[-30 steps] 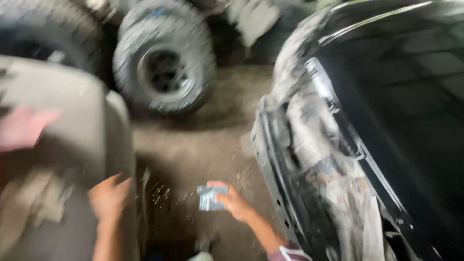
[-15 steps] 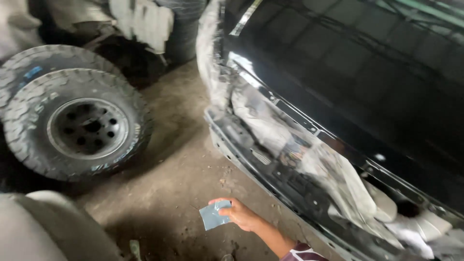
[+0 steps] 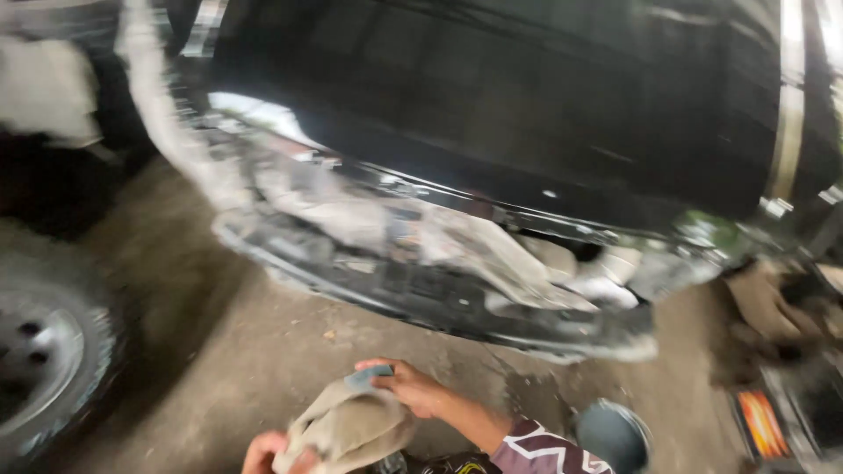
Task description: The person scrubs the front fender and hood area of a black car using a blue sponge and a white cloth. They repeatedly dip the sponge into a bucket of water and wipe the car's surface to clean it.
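The right hand [image 3: 413, 388] pinches a small blue-grey pad [image 3: 368, 378] between thumb and fingers, its grip clenched on it, low in view. The left hand [image 3: 268, 453] clutches a beige rag [image 3: 347, 427] just beneath the pad. Beyond lie the concrete floor [image 3: 237, 342], a black car [image 3: 527, 114] with stripped bumper area, and a wheel [image 3: 44, 360] at left.
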